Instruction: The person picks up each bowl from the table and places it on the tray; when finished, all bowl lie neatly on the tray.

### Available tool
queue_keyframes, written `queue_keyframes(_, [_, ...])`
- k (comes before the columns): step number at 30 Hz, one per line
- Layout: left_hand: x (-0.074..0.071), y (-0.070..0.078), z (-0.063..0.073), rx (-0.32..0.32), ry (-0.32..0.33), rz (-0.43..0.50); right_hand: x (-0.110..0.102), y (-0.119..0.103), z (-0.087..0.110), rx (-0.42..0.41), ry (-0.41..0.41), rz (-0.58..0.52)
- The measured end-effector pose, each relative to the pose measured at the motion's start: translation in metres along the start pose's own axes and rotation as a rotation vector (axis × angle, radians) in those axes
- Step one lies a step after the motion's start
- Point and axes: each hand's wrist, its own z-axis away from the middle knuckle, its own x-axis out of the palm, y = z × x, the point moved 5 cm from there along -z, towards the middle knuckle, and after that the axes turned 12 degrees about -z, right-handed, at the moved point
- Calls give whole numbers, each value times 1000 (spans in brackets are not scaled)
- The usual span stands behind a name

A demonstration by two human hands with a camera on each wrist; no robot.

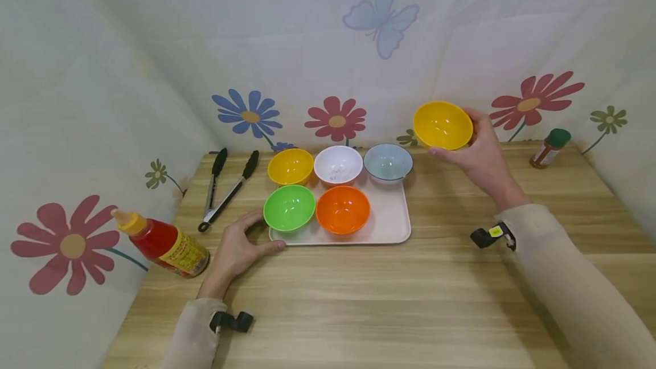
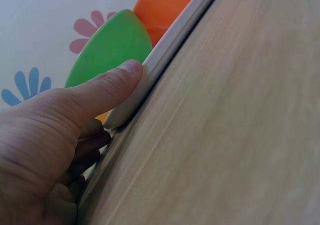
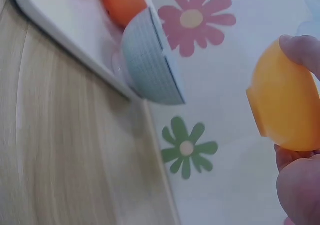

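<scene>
My right hand holds a yellow bowl by its side, raised above the table to the right of a white tray. In the right wrist view that yellow bowl is tilted, with thumb and fingers on opposite sides. My left hand grips the tray's front left corner, thumb along the front rim and fingers at the left side. On the tray stand a second yellow bowl, a white bowl, a pale blue bowl, a green bowl and an orange bowl.
Black-tipped tongs lie spread at the left, behind a red sauce bottle with a yellow cap. A small green-capped spice jar stands at the far right. A flowered curtain hangs behind the wooden table.
</scene>
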Motion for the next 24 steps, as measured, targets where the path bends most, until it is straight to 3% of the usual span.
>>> queue_keyframes(12, [2, 0, -1, -8, -8, 2, 12, -37, 22, -33, -58, -12])
queue_keyframes(24, [1, -2, 0, -21, -11, -6, 38, -39, 53, -82, -224, -82])
